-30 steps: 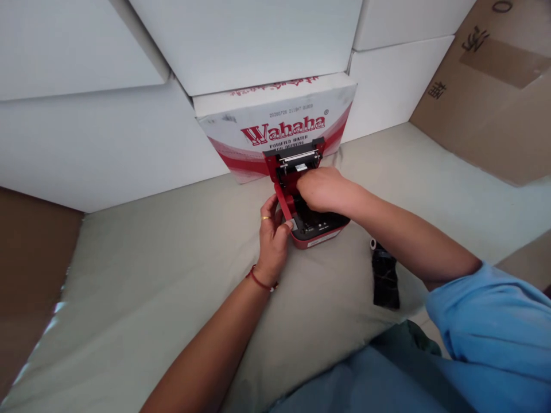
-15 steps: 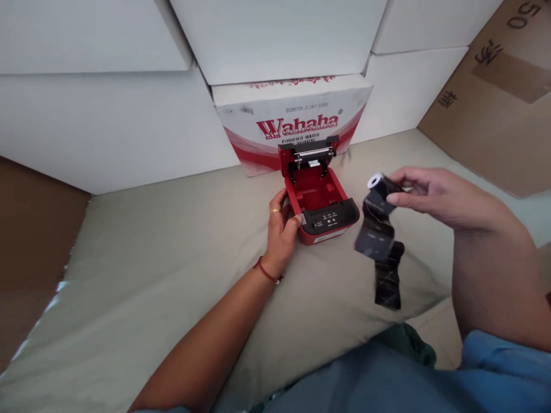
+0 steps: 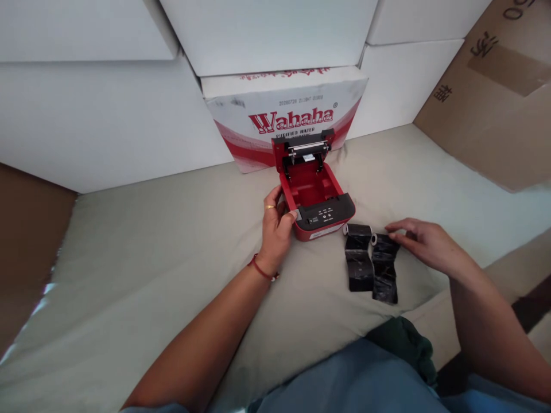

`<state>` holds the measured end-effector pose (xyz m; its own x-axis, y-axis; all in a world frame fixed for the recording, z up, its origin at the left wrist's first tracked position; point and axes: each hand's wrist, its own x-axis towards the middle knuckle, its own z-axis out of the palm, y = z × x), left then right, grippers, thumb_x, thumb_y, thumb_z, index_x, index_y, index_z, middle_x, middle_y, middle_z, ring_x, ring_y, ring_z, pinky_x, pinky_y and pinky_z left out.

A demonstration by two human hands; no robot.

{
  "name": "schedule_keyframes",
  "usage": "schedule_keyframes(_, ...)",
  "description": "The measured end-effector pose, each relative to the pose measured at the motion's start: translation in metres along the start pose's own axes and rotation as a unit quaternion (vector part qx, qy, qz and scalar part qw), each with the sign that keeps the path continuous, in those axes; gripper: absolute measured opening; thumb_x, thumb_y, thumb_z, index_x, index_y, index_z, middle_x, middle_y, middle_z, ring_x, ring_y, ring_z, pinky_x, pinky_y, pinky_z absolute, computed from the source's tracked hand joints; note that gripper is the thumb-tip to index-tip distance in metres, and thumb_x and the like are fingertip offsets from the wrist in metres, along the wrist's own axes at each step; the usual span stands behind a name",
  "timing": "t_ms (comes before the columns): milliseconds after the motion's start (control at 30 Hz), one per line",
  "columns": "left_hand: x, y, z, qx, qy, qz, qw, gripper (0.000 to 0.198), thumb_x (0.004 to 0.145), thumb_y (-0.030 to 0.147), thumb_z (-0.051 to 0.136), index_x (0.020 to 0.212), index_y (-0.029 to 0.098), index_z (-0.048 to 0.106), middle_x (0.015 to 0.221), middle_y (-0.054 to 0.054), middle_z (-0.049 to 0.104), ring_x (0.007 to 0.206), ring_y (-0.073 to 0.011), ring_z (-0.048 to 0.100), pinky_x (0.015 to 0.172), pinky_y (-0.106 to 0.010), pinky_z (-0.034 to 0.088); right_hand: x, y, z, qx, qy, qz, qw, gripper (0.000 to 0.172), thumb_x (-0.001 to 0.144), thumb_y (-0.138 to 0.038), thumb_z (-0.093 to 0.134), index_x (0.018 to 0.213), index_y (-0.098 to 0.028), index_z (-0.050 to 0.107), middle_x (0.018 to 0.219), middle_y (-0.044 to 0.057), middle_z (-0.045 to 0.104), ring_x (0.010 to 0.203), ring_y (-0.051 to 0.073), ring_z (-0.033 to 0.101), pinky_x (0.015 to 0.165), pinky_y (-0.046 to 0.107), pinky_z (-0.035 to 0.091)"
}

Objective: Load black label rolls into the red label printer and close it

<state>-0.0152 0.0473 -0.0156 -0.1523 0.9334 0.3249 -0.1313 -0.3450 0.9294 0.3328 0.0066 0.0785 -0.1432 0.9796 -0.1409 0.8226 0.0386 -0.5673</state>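
Note:
A red and black label printer (image 3: 321, 203) stands with its lid raised, showing the red hollow inside. My left hand (image 3: 278, 226) is closed around its left side, thumb on the grey patch at the front corner and fingers along the side wall. Two black rolls on white cores lie to the right of the printer, their strips trailing toward me: the left roll (image 3: 359, 252) and the right roll (image 3: 384, 269). At the right roll's upper right end is my right hand (image 3: 415, 238), thumb and forefinger apart. Whether its fingertips touch the roll is hard to make out.
Behind the printer's lid stands a Wahaha water carton (image 3: 284, 115). White boxes (image 3: 107, 126) line the back. A brown carton (image 3: 495, 126) stands at the right, and a brown surface (image 3: 34, 246) borders the left. A pale green cloth (image 3: 172, 241) covers the work surface.
My right hand has lowered the black roll it held and let it go beside the other roll. My left hand stays on the printer. The view has shifted slightly.

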Motion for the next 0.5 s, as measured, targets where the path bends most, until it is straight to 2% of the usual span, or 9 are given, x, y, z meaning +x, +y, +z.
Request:
schedule_keyframes(100,0.000,-0.001,-0.001,-0.001,-0.012,0.003,1.000,0.068,0.094,0.062,0.071,0.150,0.030,0.051,0.157,-0.011,0.058,0.147,-0.0320,0.058,0.125,-0.051,0.048,-0.013,0.013,0.008,0.037,-0.010,-0.016,0.999,0.053,0.098,-0.073,0.059,0.107,-0.026,0.083,0.108,0.012,0.084,0.095,0.031,0.078,0.085,0.045,0.062)
schedule_keyframes(200,0.001,-0.003,-0.002,-0.007,-0.019,0.002,1.000,0.067,0.094,0.061,0.070,0.151,0.032,0.050,0.160,-0.010,0.057,0.149,-0.0321,0.057,0.126,-0.051,0.047,-0.017,0.016,0.016,0.018,0.001,-0.041,0.999,0.051,0.098,-0.069,0.062,0.116,-0.026,0.083,0.110,0.012,0.083,0.087,0.029,0.077,0.076,0.044,0.062)
schedule_keyframes(300,0.001,-0.004,-0.002,-0.009,-0.019,0.002,1.000,0.068,0.094,0.061,0.071,0.151,0.032,0.050,0.160,-0.010,0.057,0.149,-0.0322,0.057,0.126,-0.051,0.047,-0.017,0.014,0.014,-0.008,-0.027,-0.070,0.997,0.049,0.097,-0.066,0.064,0.117,-0.026,0.083,0.108,0.012,0.082,0.088,0.029,0.077,0.078,0.045,0.063)
schedule_keyframes(367,0.000,-0.005,-0.003,-0.007,-0.018,0.002,1.000,0.068,0.094,0.061,0.071,0.151,0.031,0.050,0.160,-0.010,0.057,0.150,-0.0326,0.056,0.127,-0.052,0.046,-0.020,0.009,0.001,-0.018,-0.061,-0.083,0.995,0.046,0.098,-0.065,0.064,0.114,-0.027,0.083,0.105,0.011,0.082,0.088,0.029,0.078,0.079,0.045,0.064)
schedule_keyframes(433,0.000,-0.005,-0.003,-0.004,-0.016,0.001,1.000,0.068,0.094,0.059,0.071,0.151,0.030,0.050,0.160,-0.011,0.057,0.150,-0.0327,0.055,0.128,-0.052,0.046,-0.025,-0.005,-0.023,-0.015,-0.120,-0.106,0.987,0.042,0.098,-0.066,0.066,0.112,-0.031,0.085,0.102,0.011,0.083,0.083,0.027,0.078,0.073,0.042,0.064)
schedule_keyframes(500,0.000,-0.005,-0.003,-0.008,-0.015,0.001,1.000,0.067,0.094,0.057,0.071,0.151,0.030,0.050,0.160,-0.011,0.057,0.150,-0.0326,0.056,0.127,-0.053,0.046,-0.030,-0.028,-0.051,-0.013,-0.124,-0.148,0.981,0.040,0.094,-0.070,0.072,0.108,-0.037,0.087,0.097,0.011,0.083,0.076,0.024,0.077,0.064,0.039,0.061)
